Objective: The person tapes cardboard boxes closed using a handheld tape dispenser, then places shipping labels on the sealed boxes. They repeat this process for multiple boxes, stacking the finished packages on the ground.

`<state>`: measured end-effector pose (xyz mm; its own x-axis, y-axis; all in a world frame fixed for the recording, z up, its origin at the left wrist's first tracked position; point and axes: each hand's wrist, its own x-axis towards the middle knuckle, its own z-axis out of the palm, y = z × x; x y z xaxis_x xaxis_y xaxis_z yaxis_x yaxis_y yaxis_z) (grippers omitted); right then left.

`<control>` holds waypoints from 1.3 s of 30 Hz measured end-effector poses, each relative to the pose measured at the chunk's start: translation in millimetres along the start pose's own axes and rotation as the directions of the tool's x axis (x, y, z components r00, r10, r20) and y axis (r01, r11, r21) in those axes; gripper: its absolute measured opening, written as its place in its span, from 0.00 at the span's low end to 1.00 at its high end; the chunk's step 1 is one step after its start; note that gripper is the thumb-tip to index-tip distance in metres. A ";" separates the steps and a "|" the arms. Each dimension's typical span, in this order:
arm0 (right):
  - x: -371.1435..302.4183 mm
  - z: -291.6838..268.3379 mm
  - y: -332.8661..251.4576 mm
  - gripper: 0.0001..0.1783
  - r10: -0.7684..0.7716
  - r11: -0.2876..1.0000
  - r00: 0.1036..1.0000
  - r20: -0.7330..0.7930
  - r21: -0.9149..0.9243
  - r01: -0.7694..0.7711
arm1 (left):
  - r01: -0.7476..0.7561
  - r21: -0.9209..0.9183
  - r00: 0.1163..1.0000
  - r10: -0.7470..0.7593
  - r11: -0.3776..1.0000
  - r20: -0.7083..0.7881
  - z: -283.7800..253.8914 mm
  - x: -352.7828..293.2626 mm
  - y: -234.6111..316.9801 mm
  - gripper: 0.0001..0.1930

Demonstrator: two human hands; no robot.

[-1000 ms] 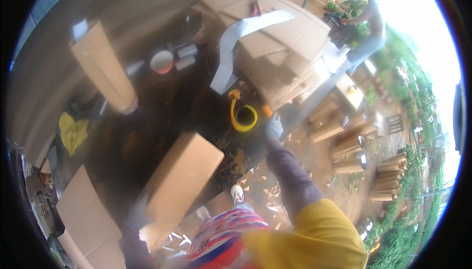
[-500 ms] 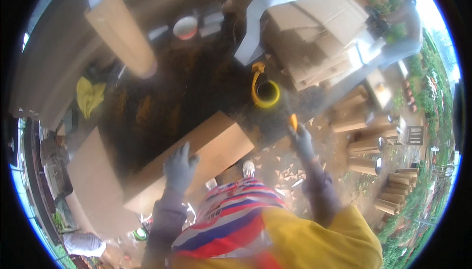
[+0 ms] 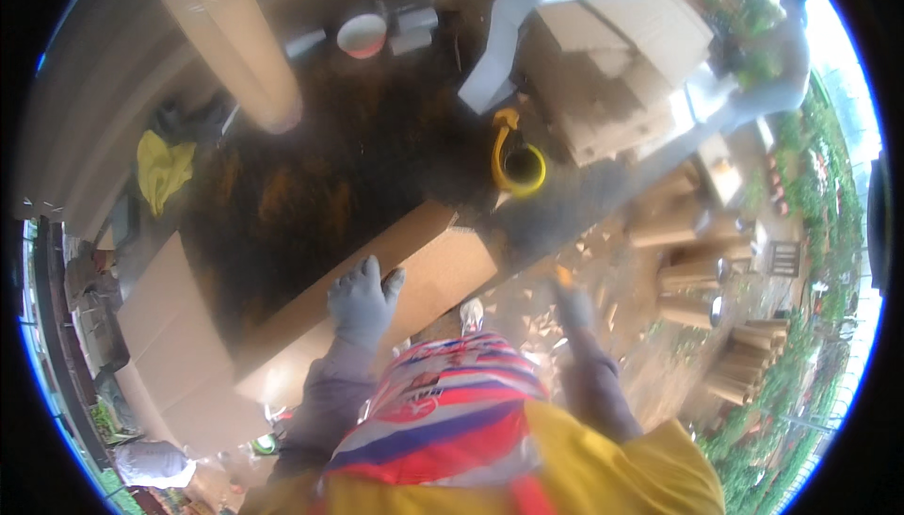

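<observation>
A long, folded brown cardboard box (image 3: 447, 275) lies slantwise across the near edge of the dark table. My left hand (image 3: 365, 303), in a grey glove, grips its upper edge near the middle, thumb apart from the bent fingers. At the box's right end, a ragged corrugated edge shows at the far corner. Off to the right of the box, my gloved right hand (image 3: 574, 306) is closed around a tool with an orange handle (image 3: 563, 276). Motion blurs this hand, and the rest of the tool cannot be made out.
On the dark table (image 3: 311, 167) lie a yellow roll of tape (image 3: 523, 176), a white bowl (image 3: 363, 37), a yellow cloth (image 3: 162, 168) and a tall cardboard piece (image 3: 235, 44). Stacked cardboard (image 3: 621, 63) rises at the far right. Cardboard scraps (image 3: 541, 317) litter the floor; a person (image 3: 777, 63) stands beyond.
My right hand has dropped back slightly toward me with the orange-handled tool. A ragged edge now shows at the box's right end. My left hand has shifted slightly right on the box.
</observation>
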<state>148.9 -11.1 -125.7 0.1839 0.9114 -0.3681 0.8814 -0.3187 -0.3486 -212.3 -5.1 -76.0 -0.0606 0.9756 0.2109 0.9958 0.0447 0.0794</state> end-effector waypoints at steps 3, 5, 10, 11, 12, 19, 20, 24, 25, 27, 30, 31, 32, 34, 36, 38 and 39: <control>-11.2 -24.3 60.0 0.22 0.291 0.957 0.944 -0.157 0.063 -0.284 | 0.058 0.000 0.974 -0.056 0.998 0.221 -15.0 52.8 -22.3 0.23; -16.5 -23.5 67.1 0.19 0.097 0.992 0.983 -0.156 0.089 -0.084 | 0.094 -0.198 0.991 -0.072 0.976 0.116 -18.8 103.6 -56.7 0.26; -51.0 5.1 -2.6 0.17 -0.378 0.897 0.891 -0.252 0.140 0.420 | 0.073 -0.338 0.911 0.076 0.938 0.406 -4.0 134.4 -150.9 0.34; -61.2 5.5 -18.4 0.20 -0.221 0.912 0.969 -0.107 0.330 0.244 | 0.069 -0.281 0.904 0.059 0.957 0.423 -2.6 130.7 -162.1 0.32; -72.2 4.2 -32.0 0.24 -0.141 0.865 0.989 0.039 0.491 0.103 | 0.025 -0.298 0.934 0.084 0.954 0.348 -3.8 120.4 -168.8 0.31; -82.1 -9.9 -89.9 0.24 -0.200 0.904 0.974 -0.102 0.364 0.224 | -0.137 -0.056 0.973 0.145 0.989 0.178 -14.3 26.6 -82.5 0.26; -79.5 -11.0 -94.0 0.25 -0.253 0.889 0.951 -0.178 0.346 0.301 | -0.183 -0.040 0.964 0.187 0.982 0.187 -13.4 6.6 -65.6 0.26; -72.9 -4.2 -105.0 0.23 -0.187 0.929 0.971 -0.149 0.295 0.224 | -0.242 -0.069 0.968 0.246 0.968 0.046 -3.0 -36.3 -32.4 0.28; -71.3 1.1 -106.1 0.23 -0.127 0.948 0.982 -0.141 0.274 0.162 | -0.268 -0.070 0.963 0.266 0.961 -0.038 -1.8 -41.1 -30.7 0.28; -66.0 15.8 -103.1 0.26 -0.083 0.957 0.992 -0.094 0.272 0.106 | -0.277 -0.068 0.960 0.273 0.958 -0.065 -0.6 -42.5 -32.5 0.28; -59.8 37.0 -71.2 0.31 -0.028 0.963 0.990 -0.136 0.261 0.063 | -0.265 -0.060 0.963 0.268 0.962 0.035 -1.4 -38.2 -37.1 0.28; -59.6 42.8 -53.4 0.32 0.009 0.972 0.983 -0.181 0.233 0.034 | -0.265 -0.051 0.961 0.268 0.963 0.061 -1.2 -37.4 -37.9 0.28; -61.6 46.5 -31.3 0.33 0.007 0.972 0.980 -0.197 0.230 0.039 | -0.263 -0.047 0.958 0.266 0.964 0.104 -0.9 -36.9 -37.9 0.28; -73.9 41.6 26.9 0.21 0.329 0.901 0.944 0.004 0.299 -0.315 | -0.267 -0.079 0.963 0.268 0.960 0.005 0.6 -35.3 -37.9 0.28; -93.8 32.1 80.4 0.22 0.449 0.893 0.880 -0.157 0.119 -0.434 | -0.269 -0.101 0.962 0.262 0.958 -0.078 0.9 -27.5 -39.5 0.27; -101.6 34.5 99.3 0.24 0.438 0.891 0.872 -0.218 0.231 -0.390 | -0.355 -0.108 0.932 0.342 0.929 -0.118 -3.7 -8.9 -43.8 0.27; -102.7 37.7 98.3 0.28 0.408 0.886 0.891 -0.201 0.325 -0.332 | -0.330 -0.106 0.942 0.320 0.938 -0.099 -7.3 5.2 -47.6 0.27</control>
<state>200.2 -145.8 -154.6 0.6108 0.7341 -0.2966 0.5781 -0.6695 -0.4665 -260.6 -3.7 -71.6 0.2551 0.9123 0.3204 0.9469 -0.3027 0.1080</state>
